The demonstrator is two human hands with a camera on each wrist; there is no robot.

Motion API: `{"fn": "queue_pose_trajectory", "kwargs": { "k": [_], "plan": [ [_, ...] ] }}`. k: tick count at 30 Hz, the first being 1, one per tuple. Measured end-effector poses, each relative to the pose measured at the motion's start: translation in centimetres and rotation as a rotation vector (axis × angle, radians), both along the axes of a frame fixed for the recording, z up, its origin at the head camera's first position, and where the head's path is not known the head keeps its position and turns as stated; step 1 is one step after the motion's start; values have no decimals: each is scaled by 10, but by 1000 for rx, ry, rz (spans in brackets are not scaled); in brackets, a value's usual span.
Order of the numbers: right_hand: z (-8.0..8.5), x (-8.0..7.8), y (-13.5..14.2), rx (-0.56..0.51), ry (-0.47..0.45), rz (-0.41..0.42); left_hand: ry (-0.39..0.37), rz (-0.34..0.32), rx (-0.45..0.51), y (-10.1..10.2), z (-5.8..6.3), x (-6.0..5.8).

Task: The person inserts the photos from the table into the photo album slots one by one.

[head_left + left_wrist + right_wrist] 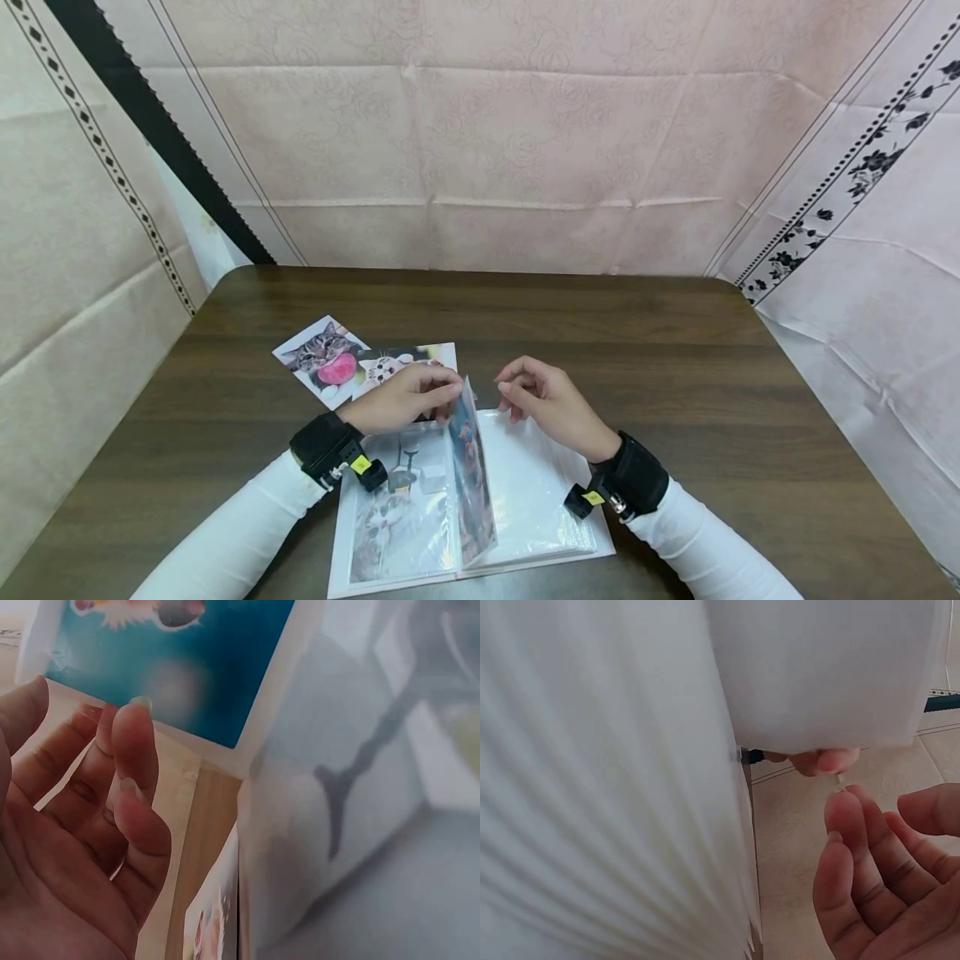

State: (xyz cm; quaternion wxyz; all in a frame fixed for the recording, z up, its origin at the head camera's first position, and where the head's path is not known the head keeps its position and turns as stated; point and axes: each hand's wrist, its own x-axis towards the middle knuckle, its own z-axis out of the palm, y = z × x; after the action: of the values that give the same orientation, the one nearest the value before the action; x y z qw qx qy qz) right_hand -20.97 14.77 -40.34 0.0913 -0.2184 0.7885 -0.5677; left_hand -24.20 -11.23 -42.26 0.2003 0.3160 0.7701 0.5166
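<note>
A photo album (531, 500) with clear sleeves lies open on the table. Its left page (408, 517) holds a picture under glossy plastic. One sleeve page (471, 479) with a picture stands up near the spine. My left hand (408, 396) pinches this page at its far edge; in the left wrist view the fingertips are right at the edge of the teal picture (187, 682). My right hand (551, 404) hovers over the far edge of the right page, fingers bent, nothing between thumb and fingers (840, 817). The white side of the raised page (825, 667) faces the right wrist view.
Two loose picture cards lie beyond the album at the left: a cat card (318, 354) and a white cartoon-cat card (447, 357) partly under my left hand. The brown wooden table (637, 333) is bordered by hanging pale cloth (525, 167).
</note>
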Motion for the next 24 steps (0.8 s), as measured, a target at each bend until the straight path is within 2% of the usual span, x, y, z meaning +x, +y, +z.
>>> {"fn": "queue_pose_trajectory", "kwargs": {
  "k": [6,10,14,24],
  "plan": [
    [-1,-1,-1,29,1,11,36,26,-22,-9,-1,1],
    [-2,-1,-1,33,-6,11,58,11,-13,-14,0,2],
    [-3,0,0,32,-5,18,59,9,0,-19,1,2],
    [-3,-1,-1,55,9,15,76,39,-36,-31,4,2]
  ]
}}
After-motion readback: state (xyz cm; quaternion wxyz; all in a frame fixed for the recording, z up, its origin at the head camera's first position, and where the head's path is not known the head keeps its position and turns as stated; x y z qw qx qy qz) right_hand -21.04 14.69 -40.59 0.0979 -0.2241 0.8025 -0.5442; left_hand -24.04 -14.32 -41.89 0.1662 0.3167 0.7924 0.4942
